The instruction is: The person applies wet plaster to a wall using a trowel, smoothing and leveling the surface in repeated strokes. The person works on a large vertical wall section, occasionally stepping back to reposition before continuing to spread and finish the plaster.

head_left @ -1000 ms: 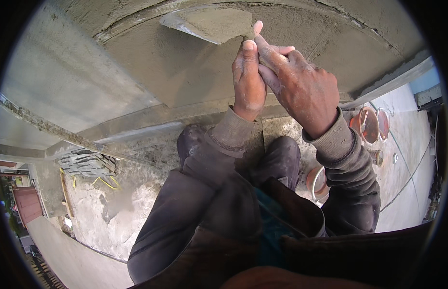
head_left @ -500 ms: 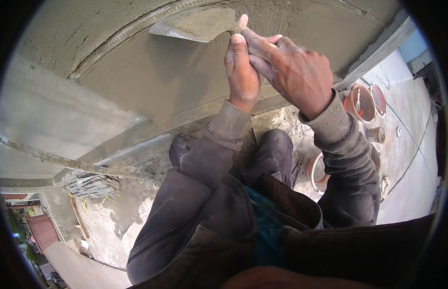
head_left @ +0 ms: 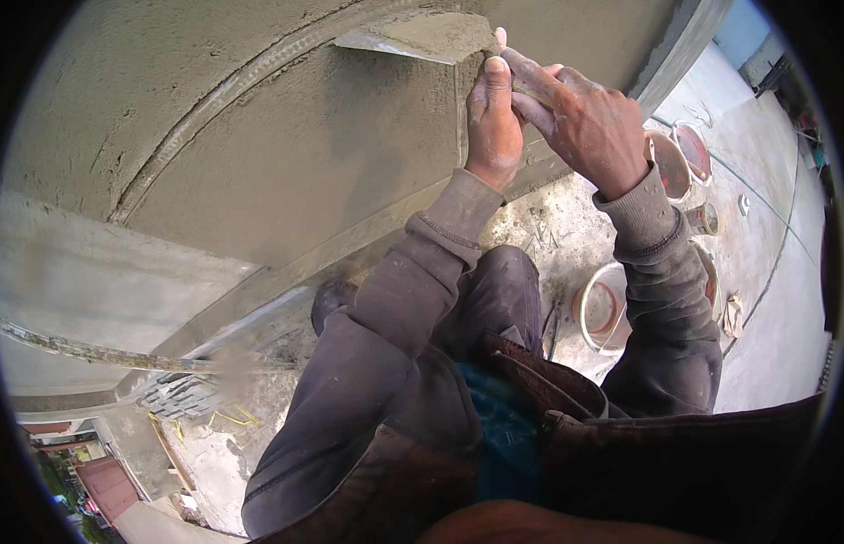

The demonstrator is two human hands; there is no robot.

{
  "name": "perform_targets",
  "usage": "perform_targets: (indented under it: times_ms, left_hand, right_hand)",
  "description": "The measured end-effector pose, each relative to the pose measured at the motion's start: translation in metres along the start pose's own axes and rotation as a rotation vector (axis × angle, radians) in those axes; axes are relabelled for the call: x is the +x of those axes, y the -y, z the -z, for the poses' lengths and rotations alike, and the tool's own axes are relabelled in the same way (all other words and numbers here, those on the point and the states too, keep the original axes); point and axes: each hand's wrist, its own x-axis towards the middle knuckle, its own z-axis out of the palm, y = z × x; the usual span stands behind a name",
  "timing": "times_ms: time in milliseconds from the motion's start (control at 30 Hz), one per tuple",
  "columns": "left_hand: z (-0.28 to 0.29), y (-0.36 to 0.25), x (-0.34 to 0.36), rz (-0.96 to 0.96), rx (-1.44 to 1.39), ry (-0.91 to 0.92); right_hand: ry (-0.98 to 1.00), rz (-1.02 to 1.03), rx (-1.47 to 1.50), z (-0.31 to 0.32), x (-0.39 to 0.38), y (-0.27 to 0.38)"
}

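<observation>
Against the plastered wall (head_left: pixel 377 136) rests or hovers a trowel (head_left: pixel 381 43), its flat metal blade coated with wet grey mortar (head_left: pixel 440 34); whether the blade touches the wall is hard to tell. My right hand (head_left: pixel 590 131) wraps round the trowel's handle, with the knuckles facing me. Close against it, my left hand (head_left: pixel 494 131) is closed at the handle near the blade, thumb pointing up. Its other fingers are mostly hidden behind the thumb and palm. Both hands are dusted with mortar.
A curved strip (head_left: pixel 232 86) runs across the wall. On the floor at right stand a white-rimmed bucket (head_left: pixel 606 310), an orange bucket (head_left: pixel 669 166) and a small can (head_left: pixel 703 218). Stacked grey pieces (head_left: pixel 182 396) lie at lower left. A long bent strip (head_left: pixel 87 352) crosses the left side.
Both hands and the trowel appear farther right and slightly higher in the picture, while the view itself has shifted. The grip on the trowel looks the same.
</observation>
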Motion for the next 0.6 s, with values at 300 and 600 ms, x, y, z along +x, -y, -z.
perform_targets:
  times_ms: [300,600]
  left_hand:
    - [-0.029,0.02,0.012,0.03,-0.049,0.021]
    - [-0.045,0.034,-0.057,0.042,0.104,0.232]
  right_hand:
    - [0.044,-0.049,-0.023,-0.004,-0.006,-0.038]
    - [-0.016,-0.247,0.483,0.016,-0.1,-0.023]
